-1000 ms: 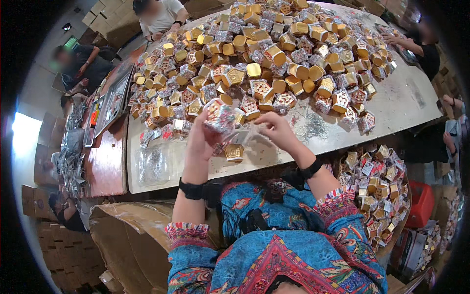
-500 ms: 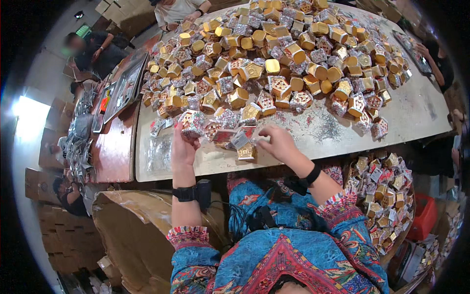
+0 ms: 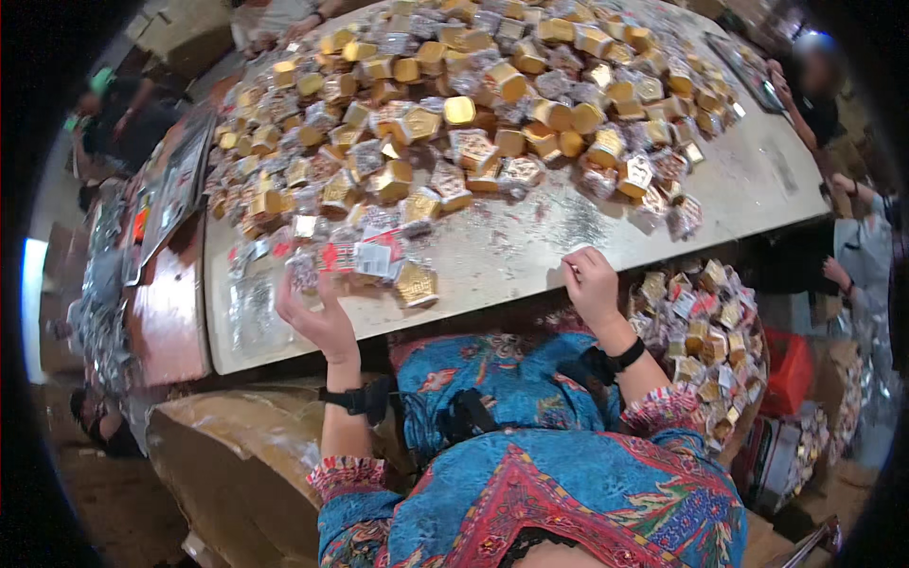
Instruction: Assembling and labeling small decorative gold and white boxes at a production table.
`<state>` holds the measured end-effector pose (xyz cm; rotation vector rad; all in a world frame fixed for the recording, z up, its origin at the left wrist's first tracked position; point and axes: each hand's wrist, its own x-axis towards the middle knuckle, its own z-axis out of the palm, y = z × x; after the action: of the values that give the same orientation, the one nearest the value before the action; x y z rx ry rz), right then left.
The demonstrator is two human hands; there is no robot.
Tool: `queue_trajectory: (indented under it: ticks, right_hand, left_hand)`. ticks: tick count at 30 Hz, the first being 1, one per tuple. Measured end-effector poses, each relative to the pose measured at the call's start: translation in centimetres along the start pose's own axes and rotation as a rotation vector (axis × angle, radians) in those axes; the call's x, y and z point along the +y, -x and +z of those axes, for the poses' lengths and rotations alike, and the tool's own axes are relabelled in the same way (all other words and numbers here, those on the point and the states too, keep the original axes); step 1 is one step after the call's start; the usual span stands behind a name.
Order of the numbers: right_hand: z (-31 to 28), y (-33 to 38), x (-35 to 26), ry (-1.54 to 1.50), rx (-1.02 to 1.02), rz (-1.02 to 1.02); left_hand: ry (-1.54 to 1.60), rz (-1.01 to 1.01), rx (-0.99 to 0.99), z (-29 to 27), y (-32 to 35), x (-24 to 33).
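Note:
My left hand is at the table's near left edge, thumb and fingers curved around a small glittery wrapped box. Just to its right lie a red packet with a white label and a gold embossed box. My right hand hovers over the table's near edge, away from the boxes. Its fingers are curled together in a pinch, and whatever they may hold is hidden. Beyond both hands spreads a large heap of gold and patterned boxes, many in clear wrap.
A container heaped with wrapped boxes stands right of my lap, beside a red bin. An open cardboard box sits at lower left. A tray lies on the reddish table. Other people work around the tables.
The view has swung, shifting the table leftward. My right hand has drawn away from the labelled packet toward the right. My left hand has moved left with its wrapped box.

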<state>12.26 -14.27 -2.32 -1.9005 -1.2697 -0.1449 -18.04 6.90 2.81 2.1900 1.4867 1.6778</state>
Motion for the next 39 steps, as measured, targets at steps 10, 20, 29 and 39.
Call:
queue_trajectory:
  ticks: [10,20,29,39]
  right_hand:
    - [0.1,1.6,-0.5,0.367,-0.215,-0.037]
    - [0.6,3.7,0.8,0.315,-0.113,-0.232]
    - [0.2,3.5,1.3,0.367,-0.156,-0.211]
    - [0.3,3.5,2.2,0.136,-0.096,-0.435]
  left_hand:
    - [0.033,0.486,-0.821,1.5,2.3,4.7]
    - [0.121,0.45,-0.83,1.5,3.0,4.3]
    - [0.183,0.404,-0.778,1.5,3.1,4.4]
    - [0.6,-0.254,-0.744,1.7,3.4,3.7]
